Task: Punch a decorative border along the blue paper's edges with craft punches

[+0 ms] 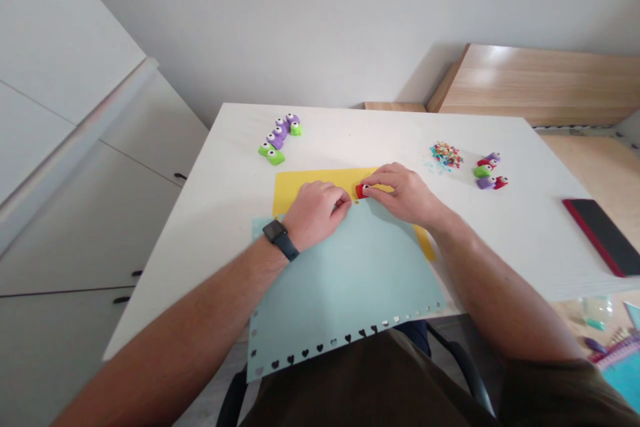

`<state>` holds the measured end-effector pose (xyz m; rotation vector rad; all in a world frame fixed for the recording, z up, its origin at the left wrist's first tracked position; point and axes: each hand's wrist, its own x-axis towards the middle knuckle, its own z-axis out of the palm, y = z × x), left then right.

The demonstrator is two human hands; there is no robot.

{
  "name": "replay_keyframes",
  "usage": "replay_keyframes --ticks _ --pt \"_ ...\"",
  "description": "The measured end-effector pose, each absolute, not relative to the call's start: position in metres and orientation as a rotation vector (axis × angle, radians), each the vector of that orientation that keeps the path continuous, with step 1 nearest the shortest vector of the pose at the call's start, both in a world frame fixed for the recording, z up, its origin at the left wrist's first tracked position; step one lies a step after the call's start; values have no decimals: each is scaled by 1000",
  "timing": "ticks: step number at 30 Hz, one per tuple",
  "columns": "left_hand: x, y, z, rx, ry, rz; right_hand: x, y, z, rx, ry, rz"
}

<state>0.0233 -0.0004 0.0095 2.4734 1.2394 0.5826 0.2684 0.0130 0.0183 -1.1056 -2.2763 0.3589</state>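
A light blue sheet [350, 267] with small shapes cut along its near and left edges overlaps a yellow sheet [295, 188] on the white table. My left hand [320, 210] rests at the blue sheet's far edge, fingers pinched together; what they hold, if anything, is too small to make out. My right hand [400, 192] grips a small red punch [359, 191] with a white eye-like top, at the same edge, just right of my left fingertips. A small yellowish spot shows between the two hands.
Purple and green punches [277, 139] stand at the back left of the table [200, 213]. Farther right are a pile of colourful bits [447, 155] and several more punches [485, 172]. A black and red flat object [603, 235] lies at the right edge.
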Motion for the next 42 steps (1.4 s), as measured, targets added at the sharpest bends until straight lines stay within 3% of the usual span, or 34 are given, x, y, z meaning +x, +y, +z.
replay_keyframes --ticks 42 --pt "27 2 9 2451 1238 597 266 8 20 -1167 -2317 291"
